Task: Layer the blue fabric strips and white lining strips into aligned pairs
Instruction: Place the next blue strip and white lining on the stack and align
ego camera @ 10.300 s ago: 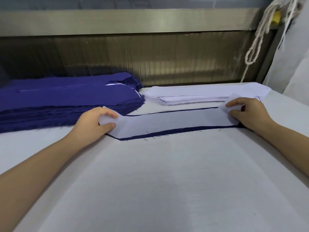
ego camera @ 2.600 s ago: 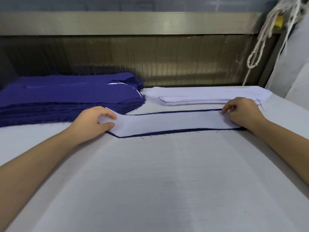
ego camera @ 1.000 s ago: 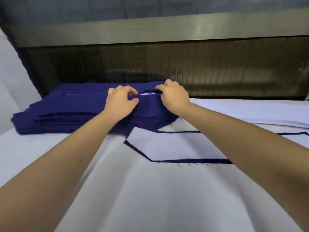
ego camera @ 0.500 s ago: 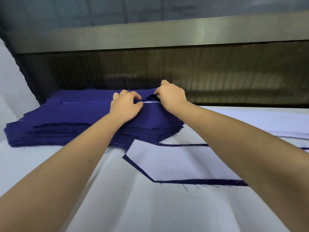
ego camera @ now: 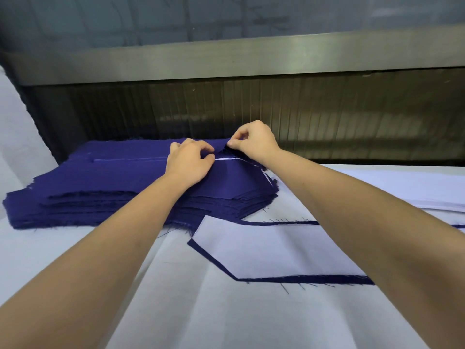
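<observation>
Atop the blue stack (ego camera: 113, 187) at ten o'clock, left hand (ego camera: 191, 162) and right hand (ego camera: 254, 143) each pinch the top strip (ego camera: 221, 148), while the right forearm (ego camera: 352, 210) hides the layered pair's (ego camera: 264, 250) three-o'clock end.

Matt blue cloth stack (ego camera: 100, 187) (frayed edges)

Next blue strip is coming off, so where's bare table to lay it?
The bare white table cover nearer you than the finished white-on-blue strip pair is free. Behind it is crowded: the dark blue fabric stack, the white lining stack.
</observation>
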The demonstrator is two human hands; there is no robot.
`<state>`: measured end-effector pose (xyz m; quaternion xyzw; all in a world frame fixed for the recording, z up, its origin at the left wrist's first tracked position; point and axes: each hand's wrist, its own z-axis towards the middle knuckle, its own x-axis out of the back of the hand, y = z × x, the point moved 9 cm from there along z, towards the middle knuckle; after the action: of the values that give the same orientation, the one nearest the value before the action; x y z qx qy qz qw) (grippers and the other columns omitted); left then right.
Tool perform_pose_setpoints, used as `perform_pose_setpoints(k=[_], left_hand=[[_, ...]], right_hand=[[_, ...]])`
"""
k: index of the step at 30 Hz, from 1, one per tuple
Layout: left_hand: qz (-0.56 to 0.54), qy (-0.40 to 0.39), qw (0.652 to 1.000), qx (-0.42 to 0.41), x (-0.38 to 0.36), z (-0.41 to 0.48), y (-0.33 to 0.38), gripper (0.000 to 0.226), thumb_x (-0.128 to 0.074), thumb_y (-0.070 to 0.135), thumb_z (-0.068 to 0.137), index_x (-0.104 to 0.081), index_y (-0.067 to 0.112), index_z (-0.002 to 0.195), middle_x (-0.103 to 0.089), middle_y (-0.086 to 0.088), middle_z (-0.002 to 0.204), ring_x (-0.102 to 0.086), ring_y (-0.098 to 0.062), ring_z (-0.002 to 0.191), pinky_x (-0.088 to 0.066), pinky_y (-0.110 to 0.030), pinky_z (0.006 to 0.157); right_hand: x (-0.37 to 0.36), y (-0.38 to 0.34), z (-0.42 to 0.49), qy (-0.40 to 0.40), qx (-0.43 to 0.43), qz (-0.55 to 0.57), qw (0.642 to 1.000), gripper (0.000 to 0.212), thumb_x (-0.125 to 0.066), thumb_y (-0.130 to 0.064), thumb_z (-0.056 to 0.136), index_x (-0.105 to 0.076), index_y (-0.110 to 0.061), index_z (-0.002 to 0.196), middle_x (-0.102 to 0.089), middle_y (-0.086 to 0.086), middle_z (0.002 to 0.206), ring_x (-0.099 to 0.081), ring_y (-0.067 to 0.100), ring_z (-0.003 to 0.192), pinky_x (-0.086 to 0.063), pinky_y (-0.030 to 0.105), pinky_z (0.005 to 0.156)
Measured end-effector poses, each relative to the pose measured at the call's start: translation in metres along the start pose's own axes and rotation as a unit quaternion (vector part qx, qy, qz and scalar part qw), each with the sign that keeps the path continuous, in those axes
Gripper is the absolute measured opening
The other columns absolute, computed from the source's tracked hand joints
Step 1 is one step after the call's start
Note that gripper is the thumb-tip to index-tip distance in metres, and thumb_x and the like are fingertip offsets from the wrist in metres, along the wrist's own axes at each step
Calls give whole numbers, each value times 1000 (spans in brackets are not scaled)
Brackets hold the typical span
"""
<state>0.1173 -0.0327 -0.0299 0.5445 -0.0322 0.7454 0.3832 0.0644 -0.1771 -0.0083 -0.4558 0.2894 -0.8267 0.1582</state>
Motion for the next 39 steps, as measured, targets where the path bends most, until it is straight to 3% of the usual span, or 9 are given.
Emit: perform_pose_setpoints(k=[5,10,14,21,25,29,32,36,39], left_hand=[[-46,49,998,-3,10,-5,4,36,-58,25,90,-47,17,123,-54,-4,123,-45,-27,117,-31,-31,89],[13,60,996,-62,13,-13,14,23,-56,30,90,-60,26,113,-47,0,131,-35,-28,119,-24,-29,91],[91,74,993,-28,18,-14,10,32,-48,42,93,-57,36,123,-32,3,145,-26,-29,122,-23,-39,94],[151,54,987,16,28,-21,-10,41,-44,42,95,-52,26,132,-43,7,139,-29,-29,116,-18,-34,81],[148,59,987,-10,30,-34,-6,34,-46,37,95,-56,28,127,-48,10,134,-30,-26,112,-16,-32,79],[131,118,979,-103,41,-54,19,20,-53,28,93,-68,29,106,-61,13,115,-33,-21,103,-12,-30,74],[151,145,955,-208,43,-71,47,15,-60,21,90,-73,25,96,-66,10,104,-40,-25,101,-19,-37,79],[172,195,902,-343,45,-99,82,19,-60,8,80,-74,18,87,-71,3,89,-39,-23,95,-21,-38,75],[217,201,861,-414,32,-120,99,17,-64,3,73,-70,17,81,-67,4,71,-49,-23,87,-20,-36,72]], right_hand=[[8,-15,-1,46,22,-38,998,13,-58,-24,91,-70,-21,93,-56,-5,90,-52,14,85,-38,28,70],[15,-22,-4,94,16,0,995,14,-56,-21,93,-67,-14,97,-45,3,119,-50,12,88,-38,25,72],[20,-23,-13,115,31,58,991,11,-53,-15,94,-62,-11,90,-44,0,112,-56,14,79,-46,24,71],[41,7,-40,109,13,222,969,22,-45,-4,95,-50,-18,79,-56,-3,77,-64,10,64,-53,22,58],[68,27,-69,129,25,246,960,26,-45,-2,94,-51,-20,76,-59,0,75,-63,14,69,-54,24,66],[89,59,-98,152,-21,255,955,18,-47,-4,95,-53,-13,81,-61,5,79,-62,12,68,-53,19,67],[101,83,-120,157,-67,255,952,20,-46,-11,96,-55,-8,79,-60,6,76,-62,18,70,-52,29,74],[128,107,-146,199,-126,305,923,37,-43,-20,99,-56,-9,66,-59,5,61,-62,24,62,-53,35,73],[144,120,-168,194,-146,263,934,33,-45,-16,97,-58,-11,67,-62,-1,57,-63,14,57,-53,31,71]])
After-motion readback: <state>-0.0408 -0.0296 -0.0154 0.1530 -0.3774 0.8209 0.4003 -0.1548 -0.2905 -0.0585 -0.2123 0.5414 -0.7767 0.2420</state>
